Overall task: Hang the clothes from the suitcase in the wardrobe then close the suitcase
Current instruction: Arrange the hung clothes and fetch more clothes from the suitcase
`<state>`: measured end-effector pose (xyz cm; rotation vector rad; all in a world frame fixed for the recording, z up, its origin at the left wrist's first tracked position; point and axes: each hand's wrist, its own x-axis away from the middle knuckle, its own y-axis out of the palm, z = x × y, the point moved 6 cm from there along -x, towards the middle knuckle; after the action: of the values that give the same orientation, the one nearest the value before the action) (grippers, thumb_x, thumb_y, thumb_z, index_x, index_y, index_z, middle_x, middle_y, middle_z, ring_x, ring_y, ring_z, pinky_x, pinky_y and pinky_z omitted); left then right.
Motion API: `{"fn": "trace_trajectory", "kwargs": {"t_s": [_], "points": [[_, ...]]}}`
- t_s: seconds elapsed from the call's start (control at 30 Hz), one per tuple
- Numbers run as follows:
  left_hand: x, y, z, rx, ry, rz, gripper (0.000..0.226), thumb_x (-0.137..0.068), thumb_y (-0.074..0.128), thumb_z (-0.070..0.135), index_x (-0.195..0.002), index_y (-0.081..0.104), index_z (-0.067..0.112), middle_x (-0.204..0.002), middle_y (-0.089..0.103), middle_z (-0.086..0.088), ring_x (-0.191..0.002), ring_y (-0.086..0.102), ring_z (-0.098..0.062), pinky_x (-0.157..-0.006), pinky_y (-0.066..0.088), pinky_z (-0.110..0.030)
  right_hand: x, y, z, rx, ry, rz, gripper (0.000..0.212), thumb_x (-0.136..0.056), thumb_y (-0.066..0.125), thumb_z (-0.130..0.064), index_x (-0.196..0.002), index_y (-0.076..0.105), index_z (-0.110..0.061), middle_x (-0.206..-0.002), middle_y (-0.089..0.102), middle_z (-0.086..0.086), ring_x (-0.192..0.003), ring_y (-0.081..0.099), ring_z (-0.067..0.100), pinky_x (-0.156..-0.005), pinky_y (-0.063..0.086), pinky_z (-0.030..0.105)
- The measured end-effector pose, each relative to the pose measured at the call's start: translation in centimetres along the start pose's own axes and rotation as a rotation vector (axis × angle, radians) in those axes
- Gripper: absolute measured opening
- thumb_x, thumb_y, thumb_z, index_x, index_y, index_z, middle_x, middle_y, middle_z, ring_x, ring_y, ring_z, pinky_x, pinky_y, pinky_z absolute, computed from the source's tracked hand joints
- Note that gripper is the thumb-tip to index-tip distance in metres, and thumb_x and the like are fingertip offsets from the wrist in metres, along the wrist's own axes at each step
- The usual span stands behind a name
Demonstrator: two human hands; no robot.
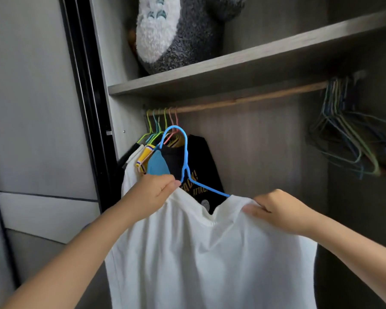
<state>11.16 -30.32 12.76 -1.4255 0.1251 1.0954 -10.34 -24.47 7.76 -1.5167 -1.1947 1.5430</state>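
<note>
A white T-shirt (201, 253) hangs on a blue hanger (184, 157) in front of the open wardrobe. My left hand (154, 192) grips the shirt's left shoulder close to the hanger's neck. My right hand (283, 210) pinches the right shoulder of the shirt. The hanger's hook is below the wooden rail (243, 100), not on it. Several clothes hang at the rail's left end, among them a black printed shirt (201, 166). The suitcase is out of view.
A bunch of empty coloured hangers (348, 134) hangs at the rail's right end. A shelf (232, 68) above the rail carries a grey and white plush toy (178, 30). The wardrobe's dark door frame (85, 85) stands at left.
</note>
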Motion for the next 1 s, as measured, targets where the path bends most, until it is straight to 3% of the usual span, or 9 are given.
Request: {"fn": "trace_trajectory", "kwargs": {"t_s": [0.1,0.17,0.3,0.37,0.43,0.53,0.7,0.83,1.0], "points": [[-0.6,1.4,0.7,-0.114,0.056,-0.05,0.055,-0.076,0.02,0.06,-0.063,0.045,0.013,-0.051,0.034,0.007,-0.052,0.04,-0.009,-0.057,0.033,-0.024,-1.1,0.1,-1.6,-0.051,-0.019,0.024,0.047,-0.096,0.035,-0.041,-0.058,0.025,-0.016,-0.058,0.034,-0.003,-0.063,0.038,0.02,-0.059,0.027,0.031],[-0.4,2.0,0.5,-0.086,0.05,-0.073,0.054,-0.069,0.015,0.065,-0.061,0.042,0.018,-0.049,0.035,0.006,-0.051,0.039,-0.01,-0.057,0.033,-0.028,-1.1,0.0,-1.8,-0.047,-0.005,0.057,0.047,-0.097,0.034,-0.041,-0.058,0.024,-0.017,-0.058,0.034,-0.005,-0.068,0.04,0.023,-0.061,0.029,0.03],[0.7,2.3,-2.4,-0.057,-0.071,-0.145,0.045,-0.068,0.041,0.067,-0.057,0.033,0.025,-0.053,0.047,0.013,-0.055,0.044,-0.003,-0.051,0.028,-0.02,-0.1,-1.0,0.0,0.011,0.055,0.116,0.046,-0.096,0.034,-0.043,-0.057,0.025,-0.02,-0.057,0.035,-0.007,-0.065,0.041,0.021,-0.06,0.029,0.029],[1.3,2.5,-4.1,-0.139,-0.141,-0.188,0.045,-0.08,0.059,0.051,-0.059,0.034,0.02,-0.055,0.041,0.008,-0.054,0.038,-0.004,-0.053,0.025,-0.02,0.2,-1.6,1.0,0.011,0.071,0.167,0.048,-0.094,0.038,-0.043,-0.056,0.026,-0.018,-0.054,0.036,-0.005,-0.054,0.037,0.016,-0.055,0.027,0.03],[1.8,3.0,-4.8,-0.179,-0.143,-0.204,0.047,-0.086,0.058,0.042,-0.058,0.029,0.019,-0.058,0.034,0.007,-0.055,0.034,-0.005,-0.054,0.024,-0.021,0.5,-1.9,1.5,-0.009,0.052,0.223,0.049,-0.092,0.046,-0.04,-0.054,0.025,-0.017,-0.05,0.033,-0.004,-0.047,0.032,0.011,-0.049,0.024,0.026],[2.0,3.3,-5.5,0.012,-0.124,-0.098,0.053,-0.081,0.05,0.059,-0.055,0.026,0.019,-0.049,0.038,0.008,-0.054,0.04,-0.004,-0.051,0.024,-0.02,1.0,-2.2,2.8,-0.049,0.015,0.26,0.05,-0.089,0.052,-0.04,-0.052,0.025,-0.02,-0.047,0.031,-0.005,-0.043,0.03,0.013,-0.049,0.023,0.028],[1.5,3.4,-7.2,0.099,-0.127,0.05,0.046,-0.065,0.037,0.065,-0.057,0.039,0.02,-0.066,0.036,0.009,-0.067,0.045,0.001,-0.06,0.031,-0.015,2.1,-2.2,5.6,-0.069,-0.053,0.164,0.071,-0.064,0.008,-0.09,-0.055,0.034,-0.024,-0.048,0.037,-0.006,-0.058,0.046,0.008,-0.048,0.028,0.018],[0.2,4.2,-7.3,0.046,-0.102,0.013,0.053,-0.064,0.032,0.067,-0.061,0.04,0.014,-0.07,0.037,0.008,-0.073,0.043,-0.005,-0.063,0.032,-0.02,3.5,-2.4,6.4,-0.144,-0.086,0.204,0.07,-0.062,0.007,-0.092,-0.058,0.041,-0.03,-0.052,0.049,-0.011,-0.06,0.051,0.01,-0.048,0.032,0.013],[-2.1,6.9,-2.9,-0.097,0.021,-0.133,0.047,-0.089,0.04,0.048,-0.057,0.022,0.02,-0.054,0.03,0.005,-0.049,0.032,-0.01,-0.049,0.022,-0.021,4.0,-2.2,5.4,-0.11,-0.111,0.227,0.067,-0.068,0.003,-0.086,-0.06,0.039,-0.03,-0.054,0.044,-0.011,-0.067,0.052,0.008,-0.051,0.034,0.011]]}}
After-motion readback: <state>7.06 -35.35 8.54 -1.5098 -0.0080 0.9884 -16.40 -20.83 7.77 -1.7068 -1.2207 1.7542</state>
